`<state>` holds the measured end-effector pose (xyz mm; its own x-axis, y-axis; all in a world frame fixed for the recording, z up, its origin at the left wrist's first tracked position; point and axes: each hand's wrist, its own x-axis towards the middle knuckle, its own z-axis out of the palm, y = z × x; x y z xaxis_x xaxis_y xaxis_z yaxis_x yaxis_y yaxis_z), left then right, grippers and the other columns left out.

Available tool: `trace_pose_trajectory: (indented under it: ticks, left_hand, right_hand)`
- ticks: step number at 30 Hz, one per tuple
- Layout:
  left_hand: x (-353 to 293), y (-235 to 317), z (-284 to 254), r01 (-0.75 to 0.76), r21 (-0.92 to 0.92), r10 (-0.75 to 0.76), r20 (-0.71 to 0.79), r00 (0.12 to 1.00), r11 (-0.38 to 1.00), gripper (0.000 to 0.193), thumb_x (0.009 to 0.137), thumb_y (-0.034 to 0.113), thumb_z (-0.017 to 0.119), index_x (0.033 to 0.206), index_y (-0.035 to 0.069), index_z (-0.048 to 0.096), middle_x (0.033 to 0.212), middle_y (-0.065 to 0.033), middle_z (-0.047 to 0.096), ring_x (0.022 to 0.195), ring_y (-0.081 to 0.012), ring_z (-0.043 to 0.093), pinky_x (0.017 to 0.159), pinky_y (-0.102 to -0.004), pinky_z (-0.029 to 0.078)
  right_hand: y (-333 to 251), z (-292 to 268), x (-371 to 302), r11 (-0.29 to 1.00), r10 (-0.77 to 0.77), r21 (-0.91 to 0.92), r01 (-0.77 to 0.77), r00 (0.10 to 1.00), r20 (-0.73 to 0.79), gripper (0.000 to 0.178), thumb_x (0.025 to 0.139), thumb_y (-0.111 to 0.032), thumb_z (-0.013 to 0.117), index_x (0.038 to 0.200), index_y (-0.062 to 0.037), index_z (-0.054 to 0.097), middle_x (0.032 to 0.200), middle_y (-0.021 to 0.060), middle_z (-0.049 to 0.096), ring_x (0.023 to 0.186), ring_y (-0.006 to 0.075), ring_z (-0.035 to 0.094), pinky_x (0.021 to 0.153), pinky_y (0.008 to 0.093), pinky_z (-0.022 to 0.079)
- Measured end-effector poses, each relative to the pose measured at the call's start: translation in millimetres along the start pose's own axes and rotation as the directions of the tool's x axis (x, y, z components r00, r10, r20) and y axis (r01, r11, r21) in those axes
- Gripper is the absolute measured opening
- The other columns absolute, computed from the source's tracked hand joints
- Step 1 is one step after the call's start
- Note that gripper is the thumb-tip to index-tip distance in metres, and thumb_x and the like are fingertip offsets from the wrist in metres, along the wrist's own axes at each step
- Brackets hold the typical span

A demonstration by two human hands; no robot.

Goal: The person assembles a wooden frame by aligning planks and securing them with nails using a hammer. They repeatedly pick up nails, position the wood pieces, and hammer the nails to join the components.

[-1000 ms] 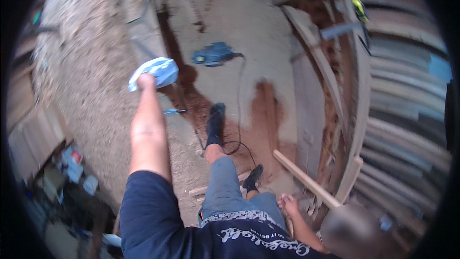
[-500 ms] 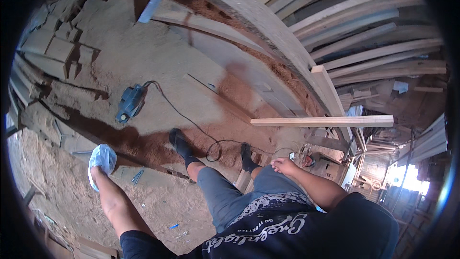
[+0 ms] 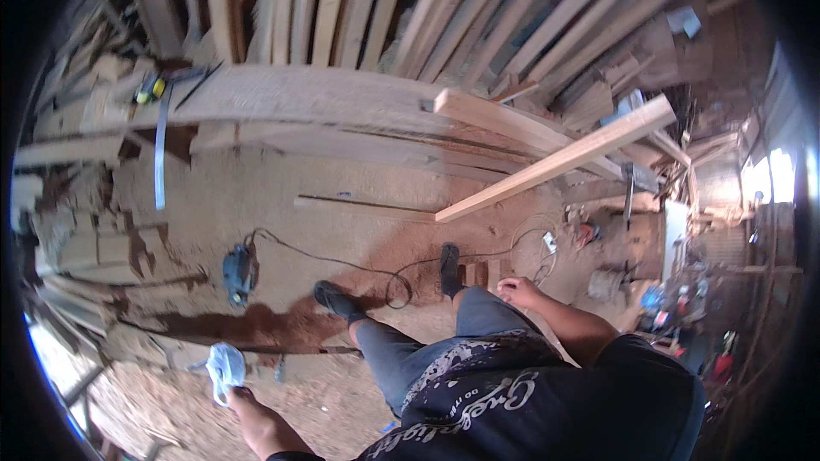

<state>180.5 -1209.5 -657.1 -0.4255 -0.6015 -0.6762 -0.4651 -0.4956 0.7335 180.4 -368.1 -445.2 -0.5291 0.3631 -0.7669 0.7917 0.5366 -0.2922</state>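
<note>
At the lower left, my left hand (image 3: 242, 396) is closed on a crumpled, thin, pale-blue plastic bag (image 3: 225, 367), which hides most of its fingers. My right hand (image 3: 519, 292) hovers beside my right thigh with its fingers curled; whether anything is inside them is hidden. A blue corded power tool (image 3: 240, 274) lies on the dusty ground to the left of my feet. Ahead of me, a long pale squared timber (image 3: 555, 159) slants up to the right, resting across another pale timber (image 3: 512, 123).
A wide plank bench (image 3: 316, 94) crosses ahead, bearing a yellow-and-black tape measure (image 3: 149, 89); a metallic strip (image 3: 161, 158) hangs from it. Behind stand several stacked boards (image 3: 337, 8). A power cord (image 3: 359, 267) loops by my feet. Wood offcuts (image 3: 98, 252) lie left.
The view has turned right, so the bench now runs across the picture and the tape measure shows. My left hand with the bag appears lower and closer to my body; my right hand stays by my thigh.
</note>
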Motion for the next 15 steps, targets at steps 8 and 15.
trace_pose_trajectory:
  ticks: [8, 15]
  left_hand:
    - [-106.2, -35.8, 98.0, 0.244, 0.012, -0.226, -0.331, 0.916, 0.970, 0.035, 0.101, 0.029, 0.051, 0.119, 0.009, 0.073, 0.112, -0.0062, 0.074, 0.103, -0.0269, 0.070, 0.087, -0.0428, 0.054]
    - [-329.0, -150.0, 410.6, 0.214, -0.080, -0.222, -0.102, 0.970, 0.973, 0.014, 0.089, 0.007, 0.052, 0.077, 0.007, 0.059, 0.072, -0.0052, 0.058, 0.055, -0.0190, 0.050, 0.049, -0.0297, 0.041]
  right_hand:
    - [11.4, -178.2, 75.8, 0.967, -0.201, -0.083, 0.240, 0.520, -0.830, 0.029, 0.106, -0.022, 0.058, 0.124, -0.0009, 0.067, 0.129, 0.0244, 0.065, 0.122, 0.0407, 0.062, 0.100, 0.0479, 0.049]
    - [-57.0, -379.3, 132.4, 0.568, -0.705, -0.776, 0.275, 0.648, -0.286, 0.063, 0.092, -0.045, 0.074, 0.142, -0.0088, 0.057, 0.149, 0.0156, 0.056, 0.142, 0.0339, 0.046, 0.122, 0.0544, 0.030]
